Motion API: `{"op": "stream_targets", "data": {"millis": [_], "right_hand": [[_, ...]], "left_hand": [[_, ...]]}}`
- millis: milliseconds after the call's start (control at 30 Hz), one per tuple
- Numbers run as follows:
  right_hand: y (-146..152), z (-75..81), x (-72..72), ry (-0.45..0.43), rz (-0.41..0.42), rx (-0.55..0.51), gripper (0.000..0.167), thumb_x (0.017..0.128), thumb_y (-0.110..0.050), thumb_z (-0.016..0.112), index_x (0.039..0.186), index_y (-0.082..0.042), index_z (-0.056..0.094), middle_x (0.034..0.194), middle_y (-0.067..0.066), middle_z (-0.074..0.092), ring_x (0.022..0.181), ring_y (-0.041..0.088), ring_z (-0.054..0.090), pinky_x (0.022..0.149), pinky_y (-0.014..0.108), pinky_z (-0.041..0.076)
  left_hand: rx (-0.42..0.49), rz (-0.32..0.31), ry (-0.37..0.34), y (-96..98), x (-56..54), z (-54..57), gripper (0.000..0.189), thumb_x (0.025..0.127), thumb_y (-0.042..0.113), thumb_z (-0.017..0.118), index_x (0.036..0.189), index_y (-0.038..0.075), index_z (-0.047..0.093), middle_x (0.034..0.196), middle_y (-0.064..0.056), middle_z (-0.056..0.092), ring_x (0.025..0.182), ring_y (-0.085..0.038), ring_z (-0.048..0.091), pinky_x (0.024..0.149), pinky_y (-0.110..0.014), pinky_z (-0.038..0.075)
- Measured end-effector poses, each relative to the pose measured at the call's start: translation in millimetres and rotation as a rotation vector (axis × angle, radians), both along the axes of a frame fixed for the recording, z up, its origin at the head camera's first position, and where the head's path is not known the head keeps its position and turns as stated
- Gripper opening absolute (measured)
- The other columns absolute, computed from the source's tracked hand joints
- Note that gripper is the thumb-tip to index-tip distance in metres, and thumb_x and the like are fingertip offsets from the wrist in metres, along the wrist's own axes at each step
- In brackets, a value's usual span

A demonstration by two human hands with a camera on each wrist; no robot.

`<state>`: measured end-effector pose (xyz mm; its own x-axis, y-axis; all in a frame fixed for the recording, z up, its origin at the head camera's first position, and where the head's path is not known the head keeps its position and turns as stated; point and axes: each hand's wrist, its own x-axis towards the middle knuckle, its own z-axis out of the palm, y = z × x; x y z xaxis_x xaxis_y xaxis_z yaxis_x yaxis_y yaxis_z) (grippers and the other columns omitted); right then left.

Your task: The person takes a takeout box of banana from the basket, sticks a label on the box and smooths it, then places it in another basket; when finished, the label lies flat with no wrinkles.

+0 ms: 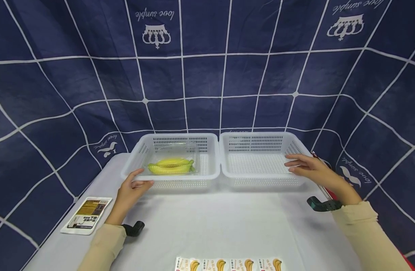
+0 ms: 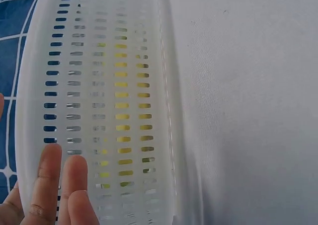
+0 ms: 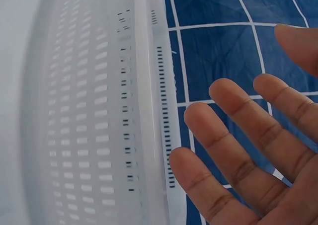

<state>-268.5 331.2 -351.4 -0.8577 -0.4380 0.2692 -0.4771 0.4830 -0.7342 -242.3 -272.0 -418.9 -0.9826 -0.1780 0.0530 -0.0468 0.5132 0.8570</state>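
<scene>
My left hand [image 1: 131, 194] is at the front left corner of the left white plastic basket [image 1: 180, 177]. In the left wrist view its loosely extended fingers [image 2: 47, 178] overlap the slotted outer wall, while a fingertip shows beyond the rim at the left edge. Inside that basket lies a clear plastic box [image 1: 160, 150] with yellow bananas [image 1: 170, 166]; their yellow shows through the slots. My right hand [image 1: 310, 171] hovers by the right rim of the second white basket [image 1: 258, 175], its fingers [image 3: 213, 140] spread and holding nothing.
A flat printed pouch [image 1: 87, 215] lies on the white table [image 1: 227, 222] at the left. Several banana-printed stickers [image 1: 227, 264] form a row along the near edge. A blue gridded cloth [image 1: 207, 75] hangs behind both baskets and at the sides.
</scene>
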Motion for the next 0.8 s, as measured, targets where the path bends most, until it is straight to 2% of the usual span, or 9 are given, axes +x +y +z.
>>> {"op": "stream_targets", "data": {"millis": [100,200,267,400,533,733,800], "right_hand": [[-6.5,2.2,-4.3,-0.030,0.020,-0.010,0.045,0.107,-0.001,0.062,0.149,0.012,0.053,0.126,-0.001,0.076,0.109,-0.004,0.069,0.089,0.016,0.056],[-12.2,3.7,-9.6,-0.075,0.037,-0.019,0.047,0.108,-0.001,0.060,0.150,0.015,0.049,0.131,0.022,0.072,0.109,-0.002,0.070,0.090,0.018,0.057],[-15.4,4.1,-14.0,-0.113,0.043,-0.028,0.048,0.109,-0.002,0.059,0.152,0.015,0.046,0.134,0.029,0.069,0.109,-0.001,0.070,0.091,0.019,0.058],[-21.0,3.8,-24.3,-0.173,0.044,-0.049,0.050,0.111,-0.006,0.058,0.154,0.015,0.044,0.136,0.025,0.069,0.109,0.001,0.071,0.092,0.023,0.059],[-27.3,4.6,-33.8,-0.215,0.034,-0.065,0.052,0.111,-0.010,0.059,0.155,0.013,0.043,0.137,0.025,0.068,0.110,0.006,0.071,0.094,0.028,0.060],[-38.9,5.4,-46.9,-0.256,0.023,-0.109,0.053,0.112,-0.012,0.060,0.156,0.012,0.043,0.140,0.029,0.066,0.110,0.009,0.071,0.095,0.029,0.060],[-42.3,4.8,-50.4,-0.276,0.022,-0.135,0.053,0.111,-0.011,0.060,0.155,0.014,0.043,0.138,0.025,0.067,0.109,0.008,0.072,0.095,0.028,0.060]], "left_hand": [[0.010,0.012,0.009,1.3,-5.4,-2.6,0.080,0.099,0.038,0.082,0.163,0.010,0.044,0.123,-0.018,0.077,0.105,-0.019,0.072,0.078,-0.027,0.053],[0.058,0.023,0.012,2.5,-10.3,-5.5,0.074,0.097,0.034,0.084,0.157,0.008,0.050,0.116,-0.014,0.079,0.095,-0.009,0.071,0.075,-0.025,0.053],[0.106,0.035,0.013,3.0,-13.2,-6.9,0.070,0.096,0.032,0.086,0.152,0.006,0.054,0.109,-0.009,0.080,0.088,-0.003,0.069,0.074,-0.024,0.054],[0.189,0.058,0.020,3.8,-16.5,-8.4,0.063,0.094,0.028,0.088,0.143,0.002,0.057,0.096,0.004,0.078,0.079,-0.005,0.067,0.071,-0.024,0.054],[0.230,0.062,0.031,4.1,-19.3,-8.8,0.060,0.093,0.024,0.088,0.137,-0.001,0.057,0.086,0.009,0.076,0.074,-0.004,0.069,0.068,-0.023,0.054],[0.267,0.064,0.040,4.6,-22.1,-10.8,0.055,0.092,0.019,0.088,0.132,-0.001,0.057,0.079,0.012,0.075,0.069,-0.002,0.070,0.065,-0.021,0.054],[0.277,0.059,0.046,5.1,-22.6,-11.4,0.054,0.092,0.017,0.088,0.131,-0.002,0.056,0.079,0.011,0.075,0.068,-0.003,0.070,0.064,-0.021,0.054]]}}
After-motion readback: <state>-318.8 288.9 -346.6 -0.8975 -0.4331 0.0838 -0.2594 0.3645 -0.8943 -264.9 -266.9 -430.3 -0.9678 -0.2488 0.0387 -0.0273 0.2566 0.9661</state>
